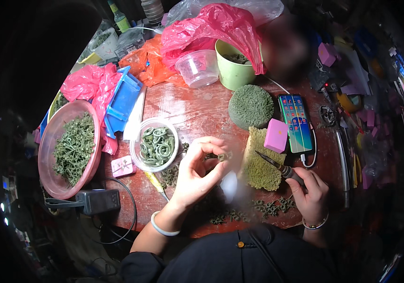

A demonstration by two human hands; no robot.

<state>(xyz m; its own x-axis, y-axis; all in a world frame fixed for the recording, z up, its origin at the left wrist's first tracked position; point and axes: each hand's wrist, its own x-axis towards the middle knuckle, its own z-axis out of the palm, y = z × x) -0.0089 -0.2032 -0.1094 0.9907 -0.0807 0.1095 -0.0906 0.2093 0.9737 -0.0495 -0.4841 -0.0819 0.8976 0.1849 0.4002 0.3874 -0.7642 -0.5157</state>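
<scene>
My left hand (199,172) is raised over the table, its thumb and fingertips pinching a small green piece (223,156). In my right hand (310,191) is a pointed tool (282,169) with a slim dark tip and a thick handle. The tip points up and left, over a yellow-green, rough-textured block (261,177); I cannot tell whether it touches. Left of my left hand, a clear round tub (133,152) holds green rings (157,146). Several small green pieces (275,206) lie along the near table edge. A blurry pale patch hides the surface between my hands.
A pink box (276,135) rests against the block, beside a charging phone (301,141) and a round green pad (251,107). Left stand a pink basin (46,170) of green pieces, a blue tray (125,101) and a black power pack (100,202). Bags (206,28) and a green pot (235,78) line the back.
</scene>
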